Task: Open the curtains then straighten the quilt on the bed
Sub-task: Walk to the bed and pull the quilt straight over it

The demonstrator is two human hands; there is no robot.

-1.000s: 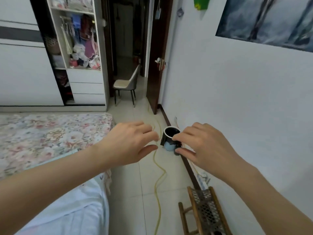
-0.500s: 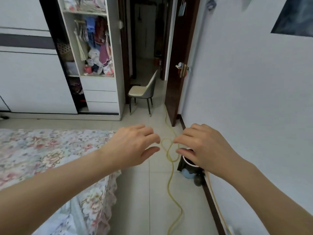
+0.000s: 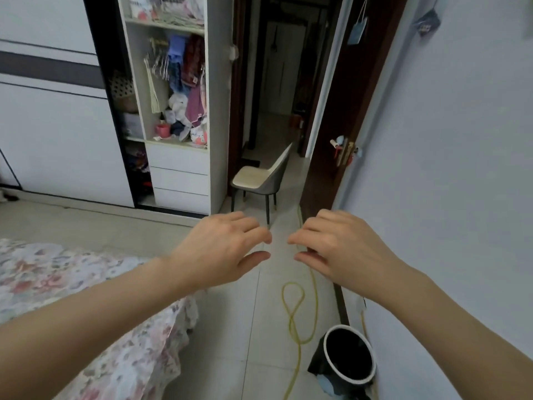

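- both of your hands are raised in front of you over the tiled floor point(image 3: 219, 327); the left hand point(image 3: 222, 251) and the right hand point(image 3: 336, 249) sit side by side, fingertips near each other but apart
- both hands hold nothing; the fingers are loosely bent and relaxed, thumbs tucked below, nothing pinched between them
- the curtains are not in view; you face a white wardrobe point(image 3: 57, 111) with open shelves of clothes, an open dark wooden door point(image 3: 343, 116), and a chair point(image 3: 259, 174) in the doorway
- the bed lies at your lower left; its floral quilt point(image 3: 57, 284) covers the corner under your left forearm, with a frilled edge hanging over the side
- judging by its soft folds, the quilt is likely light, limp and easy to drag; it should bunch rather than slide as one piece; best taken by pinching a hem or corner in each hand and pulling outward
- curtains, likely soft too, are best gripped at the leading edge; neither step looks started
- a looping yellow cord point(image 3: 297, 313) runs along the floor ahead, and a black bin point(image 3: 349, 356) stands against the pale wall point(image 3: 461, 168) at your lower right; mind your feet
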